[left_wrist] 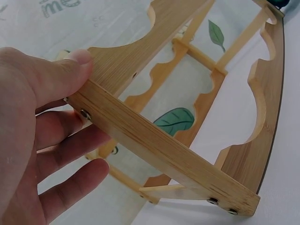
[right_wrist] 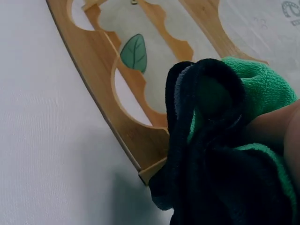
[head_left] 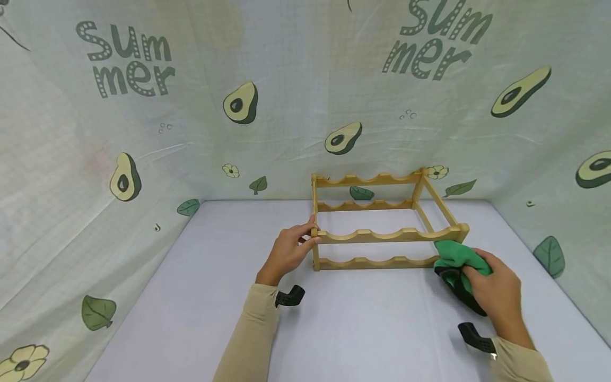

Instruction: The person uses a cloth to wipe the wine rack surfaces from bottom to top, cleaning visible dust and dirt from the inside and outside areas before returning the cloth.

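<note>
A light wooden bottle rack (head_left: 382, 235) with scalloped rails stands toward the back of the white table. My left hand (head_left: 290, 249) grips its front left upper corner; in the left wrist view the thumb (left_wrist: 70, 70) presses on the top rail while the other fingers sit behind the end post (left_wrist: 154, 140). At the front right corner, my right hand (head_left: 498, 289) holds a bunched cloth (head_left: 460, 257), green on one side and black on the other, against the rack. The cloth (right_wrist: 201, 136) covers that corner in the right wrist view and hides most of the fingers.
Behind the rack hangs a pale curtain (head_left: 286, 106) printed with avocados, leaves and lettering, which also runs along both sides. The white tabletop (head_left: 372, 329) stretches in front of the rack. Black camera mounts (head_left: 290, 296) stick out from both wrists.
</note>
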Tool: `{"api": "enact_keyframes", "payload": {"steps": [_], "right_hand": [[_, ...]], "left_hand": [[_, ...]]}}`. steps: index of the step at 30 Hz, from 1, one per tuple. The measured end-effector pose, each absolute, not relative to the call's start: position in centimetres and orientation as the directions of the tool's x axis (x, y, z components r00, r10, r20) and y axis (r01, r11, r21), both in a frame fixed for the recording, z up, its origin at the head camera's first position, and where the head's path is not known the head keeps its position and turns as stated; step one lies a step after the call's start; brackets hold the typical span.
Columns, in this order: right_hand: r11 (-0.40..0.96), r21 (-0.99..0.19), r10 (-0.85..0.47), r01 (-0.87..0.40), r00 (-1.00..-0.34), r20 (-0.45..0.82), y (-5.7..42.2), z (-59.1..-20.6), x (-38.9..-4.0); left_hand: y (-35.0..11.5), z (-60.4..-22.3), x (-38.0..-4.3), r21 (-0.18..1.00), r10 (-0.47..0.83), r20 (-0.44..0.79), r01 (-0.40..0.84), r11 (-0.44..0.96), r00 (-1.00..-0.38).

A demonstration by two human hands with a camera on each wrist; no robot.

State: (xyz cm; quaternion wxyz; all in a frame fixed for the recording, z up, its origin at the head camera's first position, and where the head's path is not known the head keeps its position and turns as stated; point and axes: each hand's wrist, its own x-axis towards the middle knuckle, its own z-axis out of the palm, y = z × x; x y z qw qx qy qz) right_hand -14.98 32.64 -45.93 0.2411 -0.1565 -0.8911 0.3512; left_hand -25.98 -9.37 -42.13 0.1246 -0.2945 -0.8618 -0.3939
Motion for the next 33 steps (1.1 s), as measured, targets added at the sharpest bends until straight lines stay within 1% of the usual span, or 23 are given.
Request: {"api": "enact_keyframes", "payload": {"steps": [5,10,18,19,22,25,26,29,33], "right_hand": [[0.65,-0.746,0.476,0.142,-0.842,0.254,32.9,-45.7,-14.9],[0.606,-0.779,0.472,0.162,-0.861,0.188,33.7,-45.8,-14.6],[0.477,-0.872,0.453,0.107,-0.881,0.139,35.0,-46.5,-14.3],[0.432,-0.898,0.452,0.088,-0.882,0.131,35.1,-46.6,-14.3],[0.207,-0.978,0.447,0.004,-0.89,0.092,35.4,-46.5,-14.1],[-0.043,-0.996,0.439,-0.083,-0.897,0.056,35.2,-46.4,-14.0],[-0.102,-0.988,0.436,-0.112,-0.898,0.057,35.0,-46.3,-14.1],[-0.201,-0.963,0.449,-0.178,-0.89,0.071,34.2,-45.9,-14.3],[-0.288,-0.93,0.505,-0.228,-0.862,0.055,32.9,-45.3,-14.6]], "left_hand": [[-9.5,-42.2,-26.0,0.611,0.413,0.448,0.609,0.505,-0.793],[-9.5,-42.3,-26.0,0.624,0.418,0.448,0.611,0.487,-0.791],[-9.6,-42.5,-26.1,0.637,0.416,0.442,0.605,0.478,-0.795],[-9.6,-42.5,-26.1,0.638,0.416,0.441,0.604,0.478,-0.795],[-9.6,-42.5,-26.1,0.641,0.421,0.435,0.602,0.476,-0.796],[-9.6,-42.5,-26.0,0.643,0.428,0.432,0.604,0.471,-0.794],[-9.6,-42.5,-26.0,0.645,0.428,0.43,0.602,0.471,-0.795],[-9.6,-42.3,-25.9,0.662,0.426,0.42,0.592,0.46,-0.801],[-9.5,-42.2,-25.8,0.682,0.426,0.406,0.578,0.447,-0.808]]}}
